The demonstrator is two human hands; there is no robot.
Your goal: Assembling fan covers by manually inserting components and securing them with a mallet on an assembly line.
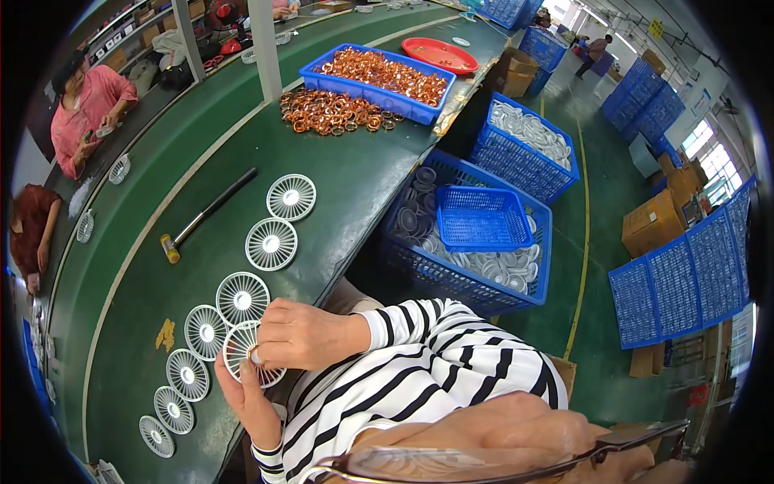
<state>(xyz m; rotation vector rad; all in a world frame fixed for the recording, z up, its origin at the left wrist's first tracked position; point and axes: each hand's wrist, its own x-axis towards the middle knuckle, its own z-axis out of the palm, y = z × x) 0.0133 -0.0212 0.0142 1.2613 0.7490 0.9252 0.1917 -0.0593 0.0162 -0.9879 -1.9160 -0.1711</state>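
My left hand point(247, 401) grips the lower rim of a white spoked plastic wheel point(235, 345), its thumb reaching toward the hub. Over the same wheel, my right hand point(300, 332) is closed with its fingertips at the hub. A small copper-coloured edge shows there, but the fingers hide most of it. Several similar wheels lie in a curved row on the green table, including a wheel point(242, 298) beside my hands and a wheel point(291, 198) at the far end. A hammer point(209, 211) with a yellowish head rests left of the row.
Copper-coloured rings point(330, 111) are heaped beside a blue tray point(310, 78) full of more rings. Behind it is a red tray point(439, 53). Blue crates point(528, 187) with round parts stand right of the table point(218, 145). Across the belt sits a person in pink point(93, 109).
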